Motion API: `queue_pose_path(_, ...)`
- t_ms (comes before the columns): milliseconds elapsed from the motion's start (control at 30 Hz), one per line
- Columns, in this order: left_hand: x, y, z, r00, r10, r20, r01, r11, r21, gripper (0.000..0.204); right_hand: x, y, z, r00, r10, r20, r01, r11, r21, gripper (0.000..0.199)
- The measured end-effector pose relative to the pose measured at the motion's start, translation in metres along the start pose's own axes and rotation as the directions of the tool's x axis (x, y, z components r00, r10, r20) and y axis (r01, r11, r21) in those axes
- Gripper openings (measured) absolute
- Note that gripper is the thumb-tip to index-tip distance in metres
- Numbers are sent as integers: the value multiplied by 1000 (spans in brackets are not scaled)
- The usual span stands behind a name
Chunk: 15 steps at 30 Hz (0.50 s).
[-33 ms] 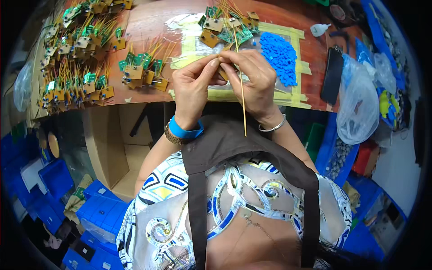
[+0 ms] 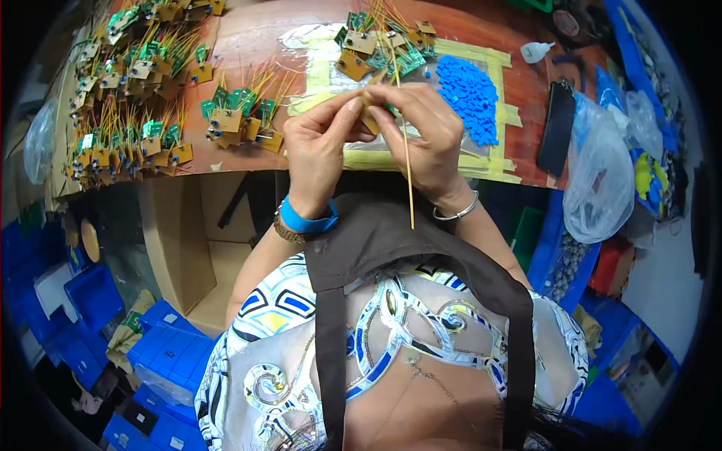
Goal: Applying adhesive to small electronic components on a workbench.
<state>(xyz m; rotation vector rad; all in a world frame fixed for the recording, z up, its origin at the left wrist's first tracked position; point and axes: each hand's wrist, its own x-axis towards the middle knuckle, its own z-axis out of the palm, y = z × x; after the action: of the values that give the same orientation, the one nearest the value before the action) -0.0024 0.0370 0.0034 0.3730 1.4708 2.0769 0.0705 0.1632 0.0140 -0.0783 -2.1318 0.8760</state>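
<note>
The desk (image 2: pixel 256 37) is reddish-brown wood with a worn sheen, patched with matt yellow paper tape (image 2: pixel 492 56). On that tape lie matt blue plastic caps (image 2: pixel 468 94); right of them, a glossy clear plastic bag (image 2: pixel 598 180). Left of the tape, tan matt circuit boards (image 2: pixel 226 120) carry thin yellow wires.

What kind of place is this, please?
Probably a small electronics assembly workshop: many small circuit boards with yellow wire leads cover the wooden bench, a heap of small blue parts lies on it, and blue storage bins stand below.
</note>
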Motion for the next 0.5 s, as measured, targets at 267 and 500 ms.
queue_pose_path(267, -15, 44, -89, 797, 531, -290, -266, 738, 621, 21, -11, 5, -8, 996, 92, 22, -92, 996, -8, 25)
queue_pose_path(500, -5, 28, -136, 766, 603, -221, -28, 374, 927, 23, -23, 7, -4, 992, 119, 46, -119, 993, 6, 20)
